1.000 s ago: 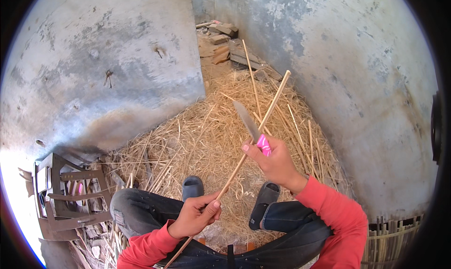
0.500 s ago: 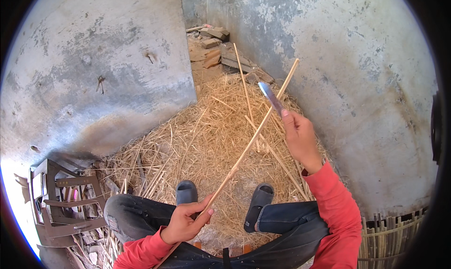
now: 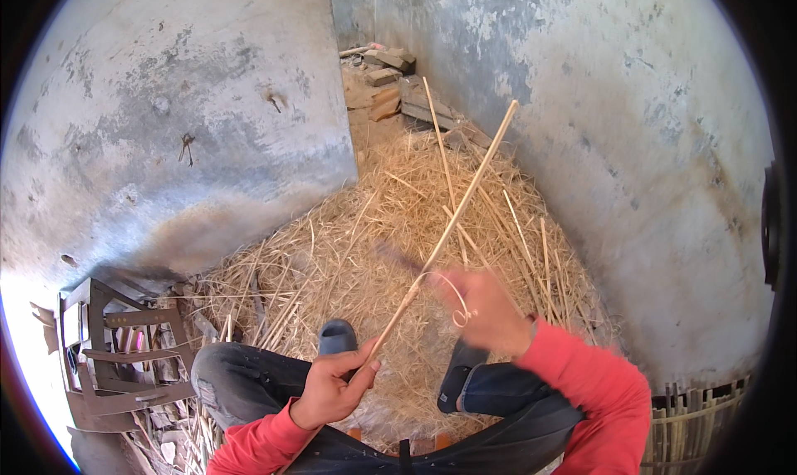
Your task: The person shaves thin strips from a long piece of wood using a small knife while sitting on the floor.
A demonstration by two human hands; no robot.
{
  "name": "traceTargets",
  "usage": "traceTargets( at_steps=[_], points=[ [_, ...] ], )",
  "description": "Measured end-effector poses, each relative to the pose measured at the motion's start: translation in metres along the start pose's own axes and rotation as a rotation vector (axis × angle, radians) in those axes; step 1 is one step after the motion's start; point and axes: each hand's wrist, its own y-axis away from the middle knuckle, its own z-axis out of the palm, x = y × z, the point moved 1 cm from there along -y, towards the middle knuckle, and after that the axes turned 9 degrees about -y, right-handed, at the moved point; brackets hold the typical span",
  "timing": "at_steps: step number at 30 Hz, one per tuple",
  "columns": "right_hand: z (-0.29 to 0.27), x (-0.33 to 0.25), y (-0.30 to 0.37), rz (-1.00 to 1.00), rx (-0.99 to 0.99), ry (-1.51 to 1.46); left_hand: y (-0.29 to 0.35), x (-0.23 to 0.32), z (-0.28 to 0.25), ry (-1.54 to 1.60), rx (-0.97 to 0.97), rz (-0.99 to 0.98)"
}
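My left hand (image 3: 334, 389) is closed around the lower part of a long, pale wooden stick (image 3: 467, 194), which slants up and away to the right. In my right hand (image 3: 491, 310), smeared by motion, is a knife (image 3: 400, 258); its blurred blade crosses the stick around the middle. A thin curled shaving (image 3: 459, 302) loops off the stick beside the right hand's fingers. Below my left hand, the stick's near end runs along the forearm, partly hidden by it.
A heap of straw-coloured shavings (image 3: 407, 193) with loose sticks covers the floor ahead. Bricks (image 3: 383, 76) lie at the far corner between plastered walls (image 3: 614, 143). A broken brown frame (image 3: 124, 355) stands left; a slatted bamboo basket (image 3: 693, 429) is at lower right.
My right hand and the knife have come down along the stick toward my left hand. A curled shaving now shows by the stick. My left hand keeps its hold.
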Motion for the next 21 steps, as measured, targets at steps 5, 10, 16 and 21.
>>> traceTargets(
  at_steps=[5, 10, 16, 21],
  points=[
    [0.014, 0.004, 0.008, 0.117, -0.247, -0.307, 0.004, -0.003, -0.004, 0.084, -0.003, -0.047],
    [-0.004, -0.001, -0.001, 0.475, -0.276, -0.612, 0.003, -0.005, -0.001, 0.069, 0.002, -0.048],
    [-0.004, -0.019, 0.002, 0.111, -0.149, -0.223, 0.0, 0.007, 0.003, -0.269, 0.082, 0.282],
    [0.004, -0.018, 0.012, -0.061, -0.157, -0.111, 0.0, 0.006, 0.005, -0.338, 0.044, 0.235]
  ],
)
